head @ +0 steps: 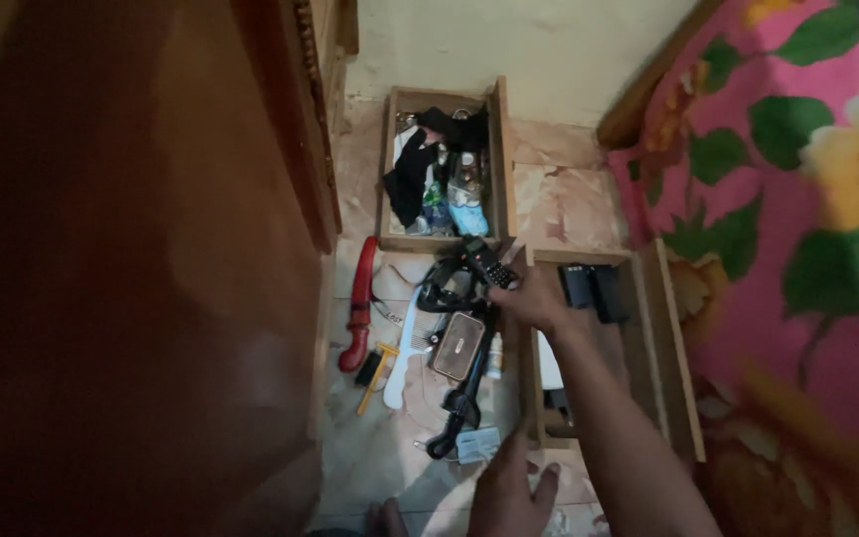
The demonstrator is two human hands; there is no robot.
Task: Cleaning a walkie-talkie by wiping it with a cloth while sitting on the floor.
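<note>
My right hand (534, 298) reaches forward and grips a black handset with a keypad (487, 263), held over the gap between two wooden drawers on the floor. My left hand (509, 492) rests low on the tiled floor with its fingers apart and holds nothing; it is nearest to a small clear packet (477, 444). Below the handset lie a tangle of black cable (446, 284), a brown rectangular case (458, 344) and a long black tool (459, 408).
A far drawer (497, 149) holds black cloth and bottles. A near drawer (648, 328) on the right holds black wallets (594, 288). A red-handled object (360, 303), white comb (402, 358) and yellow brush (375, 373) lie on the floor. Wooden cabinet on the left, floral bed (797, 249) on the right.
</note>
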